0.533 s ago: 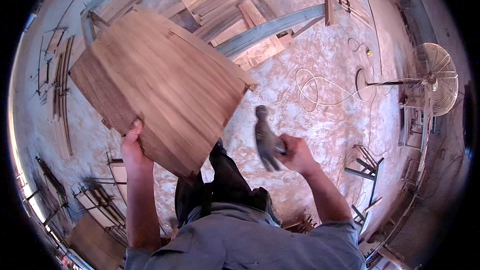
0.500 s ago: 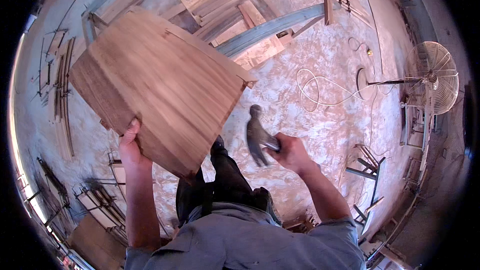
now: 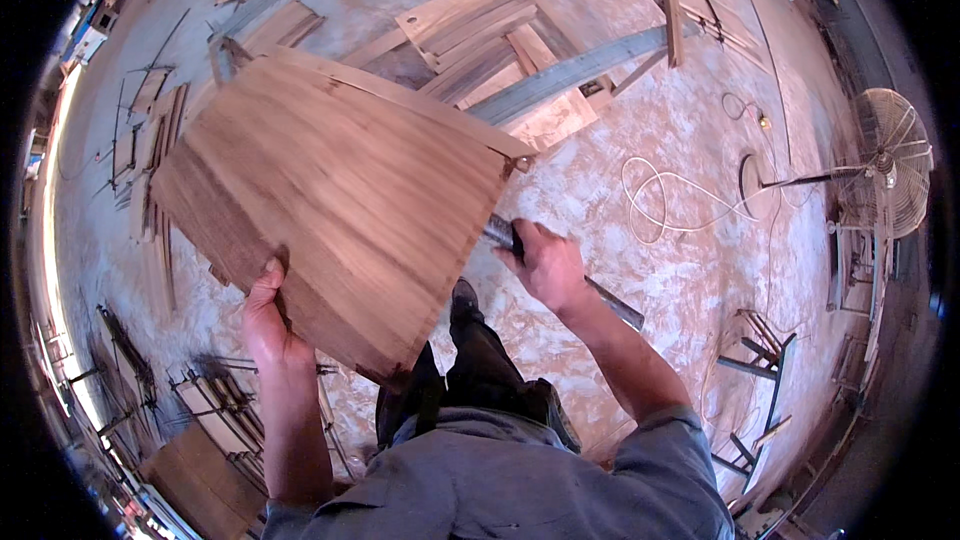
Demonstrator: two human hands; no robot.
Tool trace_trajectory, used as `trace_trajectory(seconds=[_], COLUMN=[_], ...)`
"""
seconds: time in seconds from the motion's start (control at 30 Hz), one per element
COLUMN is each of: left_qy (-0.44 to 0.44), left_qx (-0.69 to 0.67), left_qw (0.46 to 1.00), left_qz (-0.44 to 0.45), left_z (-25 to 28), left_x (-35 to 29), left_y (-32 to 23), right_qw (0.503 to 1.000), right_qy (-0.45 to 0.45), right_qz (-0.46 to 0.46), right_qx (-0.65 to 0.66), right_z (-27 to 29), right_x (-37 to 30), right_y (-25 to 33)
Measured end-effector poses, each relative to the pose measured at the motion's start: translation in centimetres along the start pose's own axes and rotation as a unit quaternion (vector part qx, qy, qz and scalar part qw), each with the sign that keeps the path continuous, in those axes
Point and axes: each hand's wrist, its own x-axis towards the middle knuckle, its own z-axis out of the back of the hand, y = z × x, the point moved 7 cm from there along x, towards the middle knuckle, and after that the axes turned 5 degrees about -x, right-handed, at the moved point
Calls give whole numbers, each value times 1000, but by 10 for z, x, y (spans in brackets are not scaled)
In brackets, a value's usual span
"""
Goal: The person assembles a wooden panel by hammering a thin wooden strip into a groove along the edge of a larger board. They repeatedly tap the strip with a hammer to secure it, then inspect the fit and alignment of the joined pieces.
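Observation:
A broad brown wooden panel (image 3: 340, 200) is tilted in front of me, with a narrow wooden strip along its far edge. On its near left edge my left hand (image 3: 272, 325) is closed, the thumb lying on the face and the fingers hidden beneath. Beside the panel's right edge, my right hand (image 3: 545, 262) is wrapped around a claw hammer (image 3: 618, 306). The handle's end sticks out past my wrist, and the hammer's head is mostly hidden behind the panel's edge.
A grey-blue beam (image 3: 570, 70) runs beyond the panel, with stacked boards (image 3: 470, 25) behind it. A standing fan (image 3: 885, 165) is at the right, a pale cable (image 3: 690, 228) looping over the floor. Clamped boards (image 3: 215, 405) lie at lower left; a metal frame (image 3: 765, 390) stands lower right.
My right hand has moved left and up with the hammer, whose head has gone behind the panel's right edge. My left hand keeps its hold; the whole view has shifted slightly.

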Motion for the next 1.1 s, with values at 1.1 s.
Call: trace_trajectory(seconds=[1.1], left_qy=[25], left_qx=[-19], left_qw=[999], left_qz=[2], left_z=[26], left_x=[-25], left_y=[-15], right_qw=[999], right_qy=[0], right_qz=[-3], right_qx=[39], right_z=[-9], right_x=[6], right_y=[15])
